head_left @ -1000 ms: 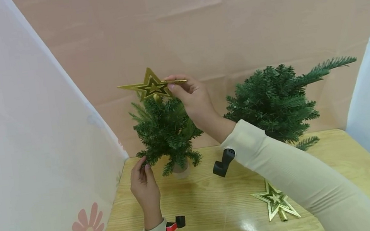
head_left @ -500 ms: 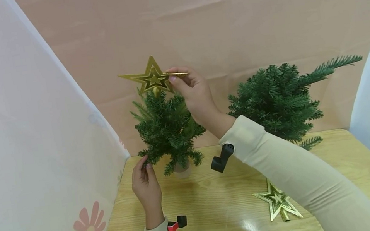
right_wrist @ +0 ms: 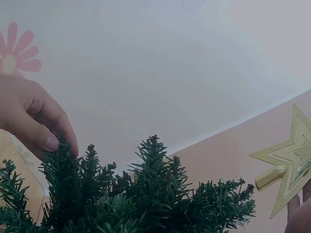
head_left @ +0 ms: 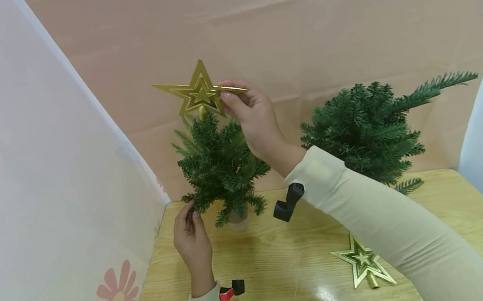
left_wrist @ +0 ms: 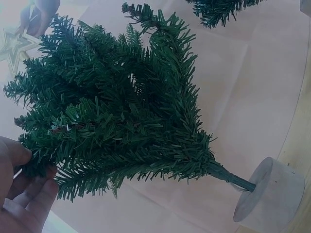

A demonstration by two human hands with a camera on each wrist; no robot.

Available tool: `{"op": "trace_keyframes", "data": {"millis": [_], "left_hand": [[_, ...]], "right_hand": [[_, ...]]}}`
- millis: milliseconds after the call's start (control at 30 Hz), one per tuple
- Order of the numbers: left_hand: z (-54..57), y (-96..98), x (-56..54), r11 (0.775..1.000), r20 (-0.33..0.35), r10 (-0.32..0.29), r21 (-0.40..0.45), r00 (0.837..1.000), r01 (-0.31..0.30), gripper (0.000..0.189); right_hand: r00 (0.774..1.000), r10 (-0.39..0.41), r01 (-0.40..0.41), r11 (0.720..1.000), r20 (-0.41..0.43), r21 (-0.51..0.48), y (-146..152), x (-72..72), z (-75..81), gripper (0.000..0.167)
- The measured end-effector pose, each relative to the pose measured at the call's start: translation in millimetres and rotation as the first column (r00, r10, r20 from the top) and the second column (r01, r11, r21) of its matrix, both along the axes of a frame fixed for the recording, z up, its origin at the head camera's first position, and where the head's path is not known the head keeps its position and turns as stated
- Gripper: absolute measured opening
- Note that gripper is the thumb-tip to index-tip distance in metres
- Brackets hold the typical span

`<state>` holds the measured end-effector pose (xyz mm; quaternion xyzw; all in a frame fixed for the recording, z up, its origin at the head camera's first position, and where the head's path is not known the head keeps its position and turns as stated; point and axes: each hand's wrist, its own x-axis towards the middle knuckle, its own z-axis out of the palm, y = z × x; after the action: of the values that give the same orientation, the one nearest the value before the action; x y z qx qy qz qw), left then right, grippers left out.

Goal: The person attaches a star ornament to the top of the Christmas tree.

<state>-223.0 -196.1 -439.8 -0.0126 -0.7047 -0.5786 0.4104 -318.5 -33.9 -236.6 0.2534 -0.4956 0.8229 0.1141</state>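
Observation:
My right hand (head_left: 257,123) pinches a gold star tree topper (head_left: 197,92) by one arm, between thumb and fingers, over the top of the small green Christmas tree (head_left: 221,168). In the right wrist view the short tube of the star topper (right_wrist: 271,178) points toward the uppermost twigs and stands apart from them. At the tree's lower left, my left hand (head_left: 194,248) pinches a branch tip between thumb and fingers, as the left wrist view shows too. The tree stands upright on a pale round base (left_wrist: 272,196).
A second green tree (head_left: 360,130) stands at the back right, one long branch sticking out to the right. Another gold star topper (head_left: 362,260) lies on the wooden table (head_left: 267,279), near my right sleeve. Fabric walls enclose the back and sides.
My right hand has risen with the star topper, away from the treetop, and the star has tilted somewhat. My left hand keeps its hold on the branch.

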Motion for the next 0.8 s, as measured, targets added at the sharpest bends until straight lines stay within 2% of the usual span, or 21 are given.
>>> {"op": "trace_keyframes", "data": {"millis": [500,800], "left_hand": [[-1.2,0.1,-0.7,1.0,-0.011,0.013,-0.027,1.0,-0.013,0.024],[-0.9,-1.0,-0.7,1.0,0.0,0.009,-0.021,1.0,-0.009,0.025]], "right_hand": [[1.0,0.002,-0.002,1.0,0.023,-0.007,-3.2,-1.6,-0.9,0.021],[0.999,-0.029,0.028,1.0,0.036,0.012,-3.9,-4.3,-4.2,0.026]]}}
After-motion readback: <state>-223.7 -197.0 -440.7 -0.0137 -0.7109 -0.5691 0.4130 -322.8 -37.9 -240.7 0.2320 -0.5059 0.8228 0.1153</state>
